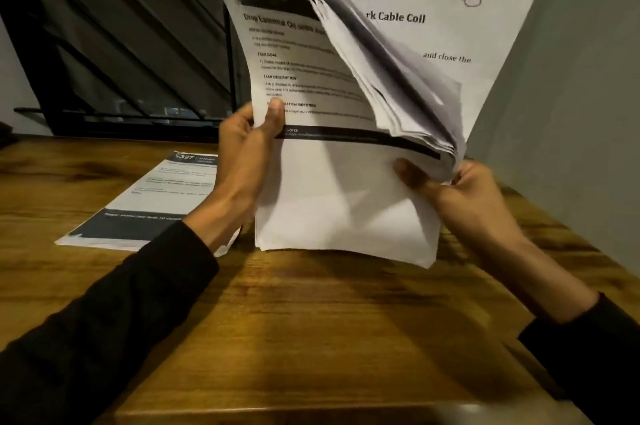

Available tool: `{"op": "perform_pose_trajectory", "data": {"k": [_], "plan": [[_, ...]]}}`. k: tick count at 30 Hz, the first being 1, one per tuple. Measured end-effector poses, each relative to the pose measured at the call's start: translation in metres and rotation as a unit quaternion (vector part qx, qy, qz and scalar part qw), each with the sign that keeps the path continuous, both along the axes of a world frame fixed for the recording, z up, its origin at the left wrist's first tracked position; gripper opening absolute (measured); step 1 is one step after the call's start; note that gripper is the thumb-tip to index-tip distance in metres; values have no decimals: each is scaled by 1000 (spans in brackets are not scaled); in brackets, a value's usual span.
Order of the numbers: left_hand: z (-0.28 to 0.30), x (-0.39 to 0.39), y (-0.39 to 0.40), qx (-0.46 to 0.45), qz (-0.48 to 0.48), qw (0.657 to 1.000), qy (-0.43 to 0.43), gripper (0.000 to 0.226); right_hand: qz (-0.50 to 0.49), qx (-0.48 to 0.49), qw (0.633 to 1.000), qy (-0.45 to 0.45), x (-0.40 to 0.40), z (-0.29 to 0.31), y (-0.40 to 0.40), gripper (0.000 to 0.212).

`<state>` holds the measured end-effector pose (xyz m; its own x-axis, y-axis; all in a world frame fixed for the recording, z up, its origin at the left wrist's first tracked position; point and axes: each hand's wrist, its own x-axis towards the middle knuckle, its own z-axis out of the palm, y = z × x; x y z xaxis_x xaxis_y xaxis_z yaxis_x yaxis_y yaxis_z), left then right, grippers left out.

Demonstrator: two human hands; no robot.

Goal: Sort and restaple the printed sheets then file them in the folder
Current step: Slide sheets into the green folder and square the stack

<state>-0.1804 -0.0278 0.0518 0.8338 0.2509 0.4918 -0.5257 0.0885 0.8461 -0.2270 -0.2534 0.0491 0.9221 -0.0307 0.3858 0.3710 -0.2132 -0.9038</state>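
I hold a thick stack of printed sheets [332, 189] upright above the wooden table [311, 320]. My left hand [247, 147] grips its left edge, thumb on the front page with a black header. My right hand [460, 196] pinches the lower right corner, where several sheets are bent back and fanned to the right. A second pile of printed sheets [149, 203] with dark bands lies flat on the table to the left, partly hidden by my left forearm. No stapler or folder shows in view.
A large white sheet [467, 19] with a task ID and a handwritten 6 hangs on the wall behind the stack. A grey wall stands at the right. A dark slatted frame [121, 44] rises behind the table's far left edge.
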Motion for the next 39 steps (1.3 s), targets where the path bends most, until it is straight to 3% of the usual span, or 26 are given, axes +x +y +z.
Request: {"op": "perform_pose_trajectory", "data": {"k": [3,6,10,18,22,25,28,30,33,36,39], "plan": [[-12,-6,0,14,-7,1000,23,29,3,-5,999,32,-1,-11,-1,17],[-38,-16,-7,12,-50,996,66,24,2,15,995,95,-5,-36,2,16],[-34,-11,-7,60,-27,996,55,21,-8,42,990,137,-9,-47,6,22],[-6,-5,17,264,-20,960,89,15,80,89,979,162,-41,-34,-3,19],[4,-8,29,346,-49,934,77,17,26,101,983,153,-48,-24,-20,19],[6,-9,31,407,-67,908,81,15,-85,107,983,119,-52,-27,-30,17],[3,-11,22,490,-48,867,74,10,-168,12,986,-18,-53,-31,-30,20],[0,-13,10,584,-3,810,54,19,-171,-107,972,-123,-51,-29,-24,22],[-7,-17,-9,698,62,713,-23,24,-156,-342,904,-206,-43,-15,-9,33],[-17,-18,-23,746,106,649,-108,27,-116,-536,816,-181,-24,0,3,71],[-27,-21,-28,761,128,619,-149,28,-67,-630,767,-101,-5,5,16,65]]}}
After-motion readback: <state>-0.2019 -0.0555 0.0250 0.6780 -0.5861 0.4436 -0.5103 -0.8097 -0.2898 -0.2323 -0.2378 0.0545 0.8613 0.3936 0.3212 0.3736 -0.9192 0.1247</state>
